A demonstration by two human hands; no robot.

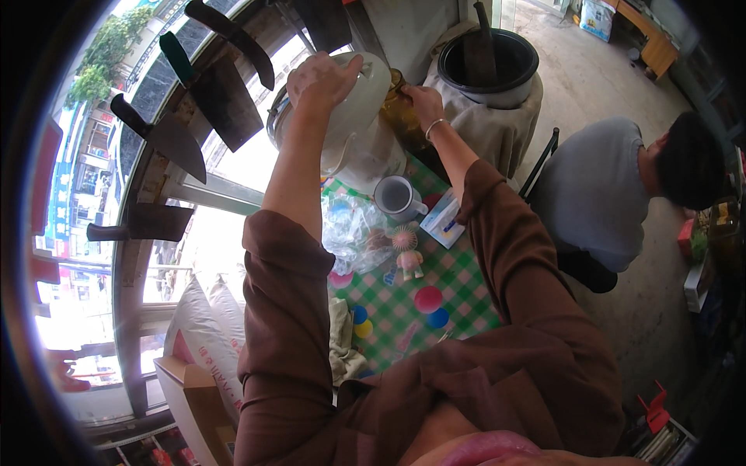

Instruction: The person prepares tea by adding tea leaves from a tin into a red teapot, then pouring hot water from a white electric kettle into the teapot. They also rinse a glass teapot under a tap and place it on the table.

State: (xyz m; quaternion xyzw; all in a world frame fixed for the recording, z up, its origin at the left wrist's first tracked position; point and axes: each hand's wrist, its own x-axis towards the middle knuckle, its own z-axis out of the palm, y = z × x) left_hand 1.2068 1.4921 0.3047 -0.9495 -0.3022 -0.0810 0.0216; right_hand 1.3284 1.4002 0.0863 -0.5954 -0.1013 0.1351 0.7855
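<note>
My left hand grips the upper edge of a large translucent plastic container at the far end of the table. A pale curved handle hangs at its side. Just right of it, my right hand holds the upper part of an amber glass jar; my forearm partly covers the lower jar. In front of the container are a light enamel-style mug, a crumpled clear plastic bag and a small doll-like figurine. A white-and-blue flat box lies beside my right forearm.
Several knives and cleavers hang along the window frame at left. A black-rimmed pot stands on a cloth-covered support at the back. A person in grey sits close on my right. Green checked tablecloth covers the table.
</note>
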